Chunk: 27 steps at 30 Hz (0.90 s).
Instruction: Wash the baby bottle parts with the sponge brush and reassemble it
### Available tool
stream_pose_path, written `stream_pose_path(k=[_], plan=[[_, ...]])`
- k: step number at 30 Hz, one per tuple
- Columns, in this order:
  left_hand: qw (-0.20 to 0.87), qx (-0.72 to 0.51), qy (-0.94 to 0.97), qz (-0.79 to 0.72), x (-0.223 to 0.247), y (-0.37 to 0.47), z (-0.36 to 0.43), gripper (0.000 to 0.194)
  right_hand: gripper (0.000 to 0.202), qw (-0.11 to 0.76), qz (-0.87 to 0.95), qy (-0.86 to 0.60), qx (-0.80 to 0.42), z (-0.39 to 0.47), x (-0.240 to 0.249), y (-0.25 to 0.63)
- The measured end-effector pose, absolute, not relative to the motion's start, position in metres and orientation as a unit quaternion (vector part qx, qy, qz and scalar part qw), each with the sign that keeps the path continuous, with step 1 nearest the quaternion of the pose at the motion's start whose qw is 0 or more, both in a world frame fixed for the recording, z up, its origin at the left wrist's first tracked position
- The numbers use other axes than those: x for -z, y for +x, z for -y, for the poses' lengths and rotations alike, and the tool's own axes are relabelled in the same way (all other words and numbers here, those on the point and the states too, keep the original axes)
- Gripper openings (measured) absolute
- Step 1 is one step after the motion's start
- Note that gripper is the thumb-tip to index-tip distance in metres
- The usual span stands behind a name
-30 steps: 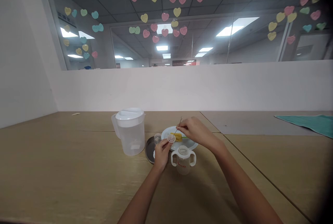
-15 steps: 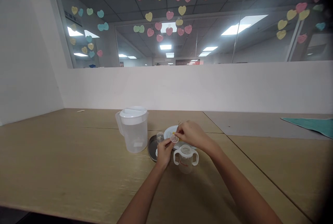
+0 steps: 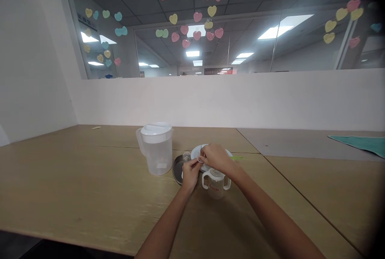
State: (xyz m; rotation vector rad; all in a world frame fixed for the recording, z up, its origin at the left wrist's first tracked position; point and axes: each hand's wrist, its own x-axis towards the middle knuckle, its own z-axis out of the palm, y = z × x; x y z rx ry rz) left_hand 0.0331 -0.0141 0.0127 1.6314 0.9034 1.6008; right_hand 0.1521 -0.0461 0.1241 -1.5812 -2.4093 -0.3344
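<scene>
My left hand pinches a small clear round piece, which looks like a baby bottle nipple, by its rim. Fingers bent, my right hand grips a thin wire-like stick that stands up over this piece. The stick's lower end is hidden by the fingers. Just below my right hand stands a clear baby bottle with two white side handles, upright on the table. Behind my hands lies a white plate, partly covered by them. Something thin and bright green sticks out past its right side.
A lidded translucent pitcher stands left of my hands. Between them is a round dark metal tray with a clear dome-shaped cap. A teal cloth lies far right on the wooden table. A white wall rises behind.
My right hand has moved slightly left and down, closer to my left fingers, and now covers more of the round piece. The green thing has come into sight beside the plate.
</scene>
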Motion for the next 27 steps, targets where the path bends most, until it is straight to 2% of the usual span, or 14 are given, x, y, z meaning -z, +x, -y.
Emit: stream_pose_path(k=[5, 8, 18, 23, 27], plan=[[0.319, -0.614, 0.629, -0.355, -0.015, 0.032, 0.014, 0.027, 0.026, 0.270, 0.848, -0.456, 0.011, 0.058, -0.138, 0.163], [0.306, -0.610, 0.637, -0.358, -0.014, 0.033, 0.013, 0.028, 0.024, 0.306, 0.846, -0.437, 0.018, 0.067, -0.143, 0.165], [0.308, -0.638, 0.600, -0.372, -0.014, 0.027, 0.007, 0.024, 0.018, 0.249, 0.846, -0.466, 0.073, 0.054, -0.128, 0.153], [0.293, -0.624, 0.622, -0.372, -0.017, 0.028, 0.009, 0.025, 0.020, 0.182, 0.829, -0.522, 0.084, 0.044, -0.119, 0.150], [0.266, -0.624, 0.633, -0.374, -0.019, 0.026, 0.010, 0.028, 0.021, 0.198, 0.834, -0.506, 0.091, 0.044, -0.121, 0.152]])
